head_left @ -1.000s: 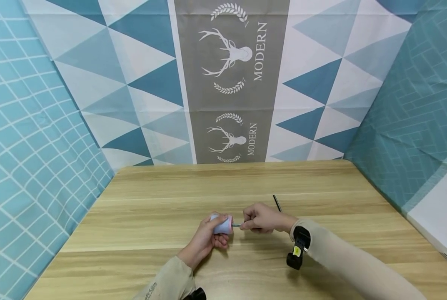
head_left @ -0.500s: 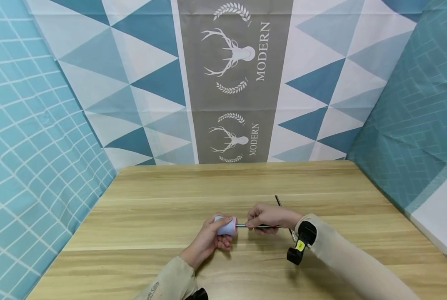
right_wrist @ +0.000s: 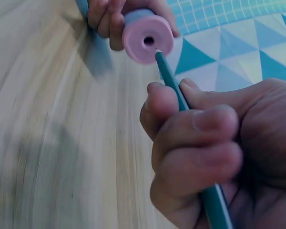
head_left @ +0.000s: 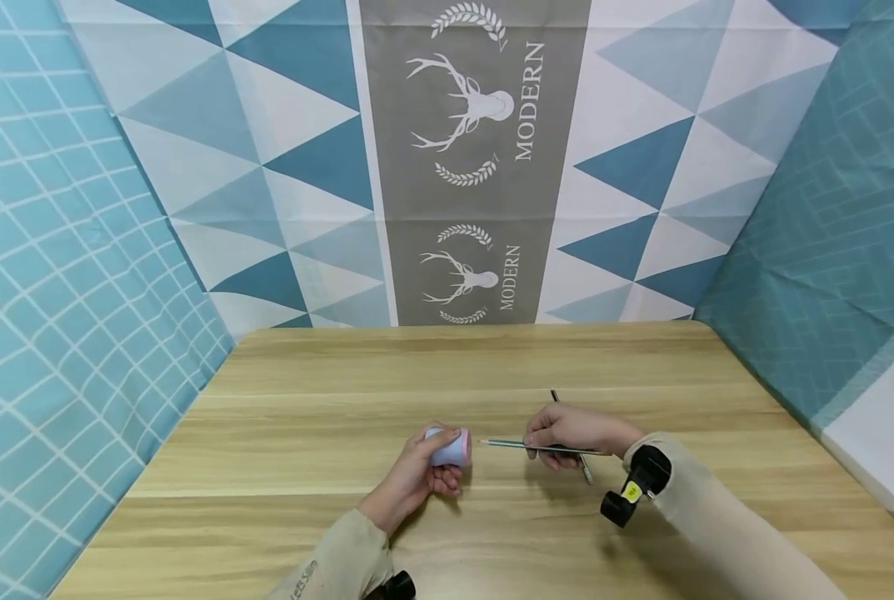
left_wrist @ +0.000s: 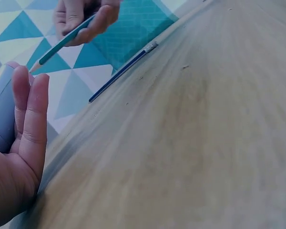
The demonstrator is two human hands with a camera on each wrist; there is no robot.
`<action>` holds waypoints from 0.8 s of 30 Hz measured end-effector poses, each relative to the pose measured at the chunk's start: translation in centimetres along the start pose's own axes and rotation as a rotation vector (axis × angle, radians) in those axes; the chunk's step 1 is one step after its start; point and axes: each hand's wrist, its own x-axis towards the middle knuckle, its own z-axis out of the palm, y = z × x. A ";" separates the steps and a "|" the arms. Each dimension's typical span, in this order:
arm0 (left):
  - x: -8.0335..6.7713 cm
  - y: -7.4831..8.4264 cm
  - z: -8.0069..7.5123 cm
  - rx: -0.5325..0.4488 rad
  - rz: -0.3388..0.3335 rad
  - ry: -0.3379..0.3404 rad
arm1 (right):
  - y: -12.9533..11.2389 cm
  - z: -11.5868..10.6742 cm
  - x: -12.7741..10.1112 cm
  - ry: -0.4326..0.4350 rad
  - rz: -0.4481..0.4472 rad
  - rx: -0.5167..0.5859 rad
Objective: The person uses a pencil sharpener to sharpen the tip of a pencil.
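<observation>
My left hand [head_left: 409, 475] grips a pale blue pencil sharpener [head_left: 447, 450] low over the table. Its pink end [right_wrist: 136, 40], with a round dark hole in the middle, faces right. A green pencil [head_left: 502, 443] is pinched in my right hand [head_left: 570, 429], pointing left at the sharpener. The pencil's bare wooden tip [left_wrist: 36, 66] is outside the hole, a short gap from the pink face in the head view. Behind and below the right hand lies a second, dark pencil [left_wrist: 119, 73] on the table, partly hidden by that hand in the head view.
The light wooden table [head_left: 304, 400] carries both forearms. Patterned cloth [head_left: 289, 167] hangs along its far edge, with blue checked cloth [head_left: 64, 292] on the left. A white object [head_left: 877, 433] stands past the right edge.
The green pencil has come out of the sharpener's hole as my right hand moved to the right with it. My left hand keeps its grip on the sharpener in nearly the same place.
</observation>
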 end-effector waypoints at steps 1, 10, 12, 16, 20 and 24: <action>0.0 0.1 -0.1 -0.003 0.004 -0.001 | 0.1 -0.2 -0.1 0.008 -0.010 -0.007; 0.0 0.3 -0.2 -0.015 -0.009 -0.010 | 1.6 -2.8 -0.9 0.191 -0.039 -0.102; 0.0 0.3 -0.3 -0.010 -0.011 -0.013 | 2.0 -3.7 -1.3 0.236 -0.018 -0.084; 0.1 0.3 -0.3 -0.008 -0.008 -0.010 | 3.2 -5.5 -2.3 0.323 0.008 -0.015; 0.1 0.3 -0.3 -0.009 -0.006 -0.002 | 4.7 -6.8 -3.2 0.433 0.046 0.020; 0.1 0.2 -0.3 -0.011 -0.007 0.001 | 6.3 -7.1 -3.5 0.539 0.125 -0.040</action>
